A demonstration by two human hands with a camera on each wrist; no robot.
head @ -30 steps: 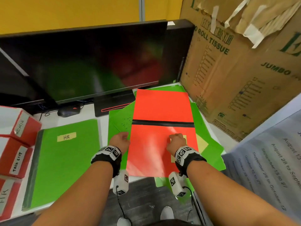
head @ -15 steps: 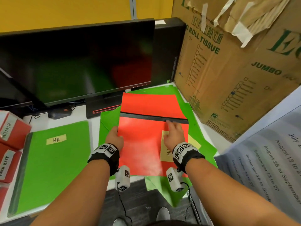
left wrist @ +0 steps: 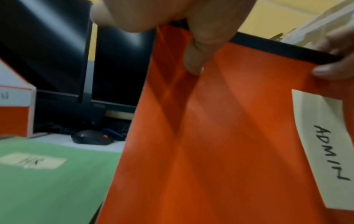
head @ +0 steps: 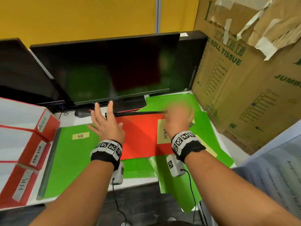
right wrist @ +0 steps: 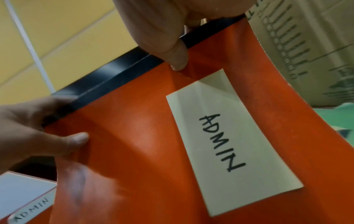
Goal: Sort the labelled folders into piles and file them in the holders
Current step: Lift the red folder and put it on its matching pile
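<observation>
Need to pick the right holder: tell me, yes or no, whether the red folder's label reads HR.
No: in the right wrist view the label on the red folder reads ADMIN in black handwriting.

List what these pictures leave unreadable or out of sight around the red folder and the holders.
- Green folders under the red folder: labels covered by it, head view.
- Right hand: motion-blurred in the head view, so finger positions are unclear there.
- Top holder: cut off by the left edge, head view; contents unseen.
- HR label: blurred, left wrist view.
</observation>
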